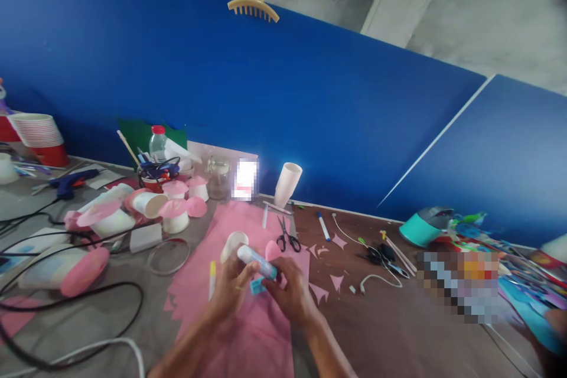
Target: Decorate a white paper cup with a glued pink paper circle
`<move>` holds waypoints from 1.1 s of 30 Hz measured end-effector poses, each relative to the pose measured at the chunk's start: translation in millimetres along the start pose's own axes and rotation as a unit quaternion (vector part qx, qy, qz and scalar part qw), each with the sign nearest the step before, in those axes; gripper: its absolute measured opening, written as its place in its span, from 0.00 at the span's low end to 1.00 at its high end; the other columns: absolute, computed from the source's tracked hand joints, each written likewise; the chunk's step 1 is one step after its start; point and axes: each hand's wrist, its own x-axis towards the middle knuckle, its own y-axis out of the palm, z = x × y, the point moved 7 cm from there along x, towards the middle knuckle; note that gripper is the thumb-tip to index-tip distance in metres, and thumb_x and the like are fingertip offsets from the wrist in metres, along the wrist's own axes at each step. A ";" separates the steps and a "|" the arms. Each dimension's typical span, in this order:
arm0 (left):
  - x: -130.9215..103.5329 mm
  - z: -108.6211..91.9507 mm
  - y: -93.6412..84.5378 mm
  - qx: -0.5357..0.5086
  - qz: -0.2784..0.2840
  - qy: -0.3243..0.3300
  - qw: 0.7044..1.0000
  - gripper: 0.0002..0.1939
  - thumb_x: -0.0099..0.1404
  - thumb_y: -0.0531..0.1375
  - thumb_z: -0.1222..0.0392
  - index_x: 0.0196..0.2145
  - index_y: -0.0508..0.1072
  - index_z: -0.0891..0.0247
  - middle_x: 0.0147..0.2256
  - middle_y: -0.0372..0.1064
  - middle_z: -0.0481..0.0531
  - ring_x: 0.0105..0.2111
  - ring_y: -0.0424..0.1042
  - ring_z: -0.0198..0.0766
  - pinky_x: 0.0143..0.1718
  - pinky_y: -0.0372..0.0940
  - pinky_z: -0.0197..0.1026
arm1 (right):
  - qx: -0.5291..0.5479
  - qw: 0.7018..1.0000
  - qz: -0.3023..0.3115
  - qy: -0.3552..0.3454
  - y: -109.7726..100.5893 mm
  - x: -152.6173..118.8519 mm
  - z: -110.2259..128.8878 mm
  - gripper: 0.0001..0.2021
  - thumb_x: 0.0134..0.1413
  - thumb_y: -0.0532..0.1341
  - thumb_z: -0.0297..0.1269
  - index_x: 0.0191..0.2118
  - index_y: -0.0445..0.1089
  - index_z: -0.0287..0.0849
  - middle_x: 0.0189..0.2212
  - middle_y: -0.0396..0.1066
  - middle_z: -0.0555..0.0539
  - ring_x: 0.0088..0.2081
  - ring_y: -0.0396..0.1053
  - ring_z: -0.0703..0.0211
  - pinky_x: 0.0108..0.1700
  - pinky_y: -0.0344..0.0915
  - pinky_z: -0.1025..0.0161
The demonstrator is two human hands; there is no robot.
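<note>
Between my two hands is a glue stick (262, 262) with a white end, a pale blue body and a teal end. My left hand (231, 284) is closed round its white end. The fingers of my right hand (290, 290) grip the teal end. Just behind my left hand is a white round paper piece or cup (234, 242), partly hidden. A pink cut-out (271, 249) shows above my right hand. Below the glue stick lies a small light blue block (257, 286). All of this is over a pink sheet (239, 342). A yellow-capped marker (212, 277) rests left of my left hand.
Black scissors (287, 241) lie beyond my right hand. Pink scraps (336, 281) and a blue marker (323, 227) are to the right. A white paper cup stack (287, 182) stands by the blue partition. Pink-and-white cup crafts (175, 215) and black cables (110, 286) crowd the left.
</note>
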 end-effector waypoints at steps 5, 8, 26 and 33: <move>1.3 2.0 1.5 -0.015 -0.003 -0.002 1.000 0.17 0.56 0.65 0.45 0.30 0.72 0.63 0.23 0.61 0.44 0.23 0.60 0.32 0.25 0.59 0.35 | -0.026 0.995 -0.034 -0.092 -3.1 -0.9 12.2 0.11 0.56 0.63 0.45 0.40 0.72 0.45 0.33 0.70 0.45 0.37 0.67 0.51 0.45 0.63 0.52; 1.3 5.1 -1.6 -0.007 -0.012 -0.010 1.000 0.17 0.57 0.65 0.46 0.32 0.73 0.64 0.23 0.61 0.44 0.24 0.60 0.32 0.26 0.59 0.35 | 0.073 0.993 0.067 -0.062 3.2 1.8 12.2 0.13 0.61 0.57 0.49 0.41 0.72 0.46 0.37 0.70 0.45 0.40 0.67 0.51 0.45 0.63 0.55; -1.1 -10.5 6.5 -0.024 -0.009 -0.030 0.999 0.18 0.53 0.67 0.45 0.29 0.70 0.62 0.21 0.61 0.43 0.22 0.59 0.33 0.25 0.57 0.36 | -0.038 0.988 -0.106 -0.106 -7.2 -3.9 0.6 0.08 0.53 0.65 0.42 0.36 0.68 0.46 0.33 0.68 0.47 0.39 0.65 0.51 0.47 0.62 0.51; -0.8 -2.8 7.1 -0.019 0.004 -0.040 0.999 0.20 0.52 0.68 0.45 0.26 0.66 0.61 0.22 0.62 0.44 0.23 0.60 0.33 0.25 0.58 0.37 | 0.072 0.991 0.081 -0.077 2.8 1.0 10.2 0.13 0.64 0.55 0.45 0.49 0.71 0.50 0.44 0.72 0.43 0.52 0.64 0.47 0.57 0.59 0.47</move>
